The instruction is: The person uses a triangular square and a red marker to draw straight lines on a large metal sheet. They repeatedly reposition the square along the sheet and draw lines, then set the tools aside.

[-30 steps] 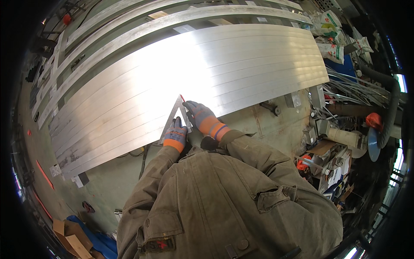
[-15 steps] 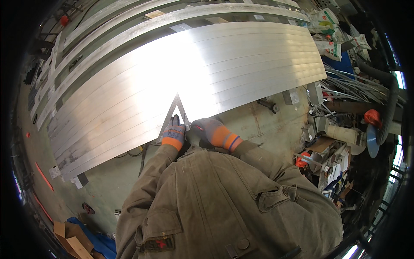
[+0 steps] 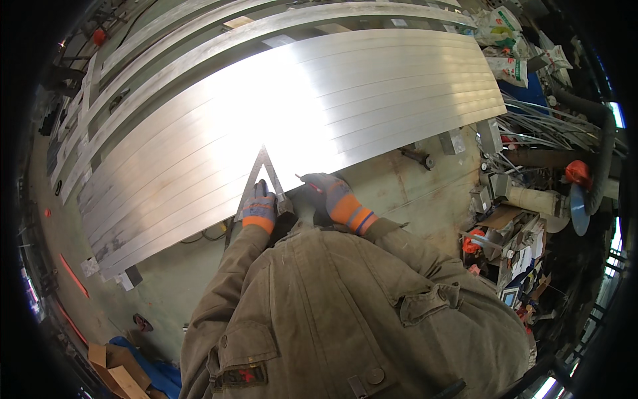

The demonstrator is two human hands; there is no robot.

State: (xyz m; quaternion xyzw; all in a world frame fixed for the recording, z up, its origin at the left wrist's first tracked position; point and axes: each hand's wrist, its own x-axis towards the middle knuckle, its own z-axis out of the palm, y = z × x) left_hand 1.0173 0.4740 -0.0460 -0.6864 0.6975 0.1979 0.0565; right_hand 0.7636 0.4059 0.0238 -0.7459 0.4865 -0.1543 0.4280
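Note:
A long panel of silvery metal strips [image 3: 399, 86] lies in front of me, glaring white in its middle. On its near edge rests a dark triangular set square [image 3: 251, 174], its point facing away from me. My left hand [image 3: 259, 207], in a grey and orange glove, lies over the set square's left leg and holds it, fingers pointing forward. My right hand [image 3: 335, 197], gloved alike, is closed just right of the square, at the panel's edge. From its fingers sticks a slim pen-like tool [image 3: 301, 177] with some red on it; its exact kind is unclear.
Long metal beams [image 3: 166, 73] run behind the panel. Metal blocks [image 3: 452, 141] show at its near edge. To the right are thin metal strips [image 3: 555, 120], a hose [image 3: 601, 159] and a cluttered stand [image 3: 512, 233]. A cardboard box [image 3: 119, 369] stands at lower left.
My left hand and the set square have shifted slightly left along the panel. My right hand has come away from the square a little, and the pen-like tool's tip now shows.

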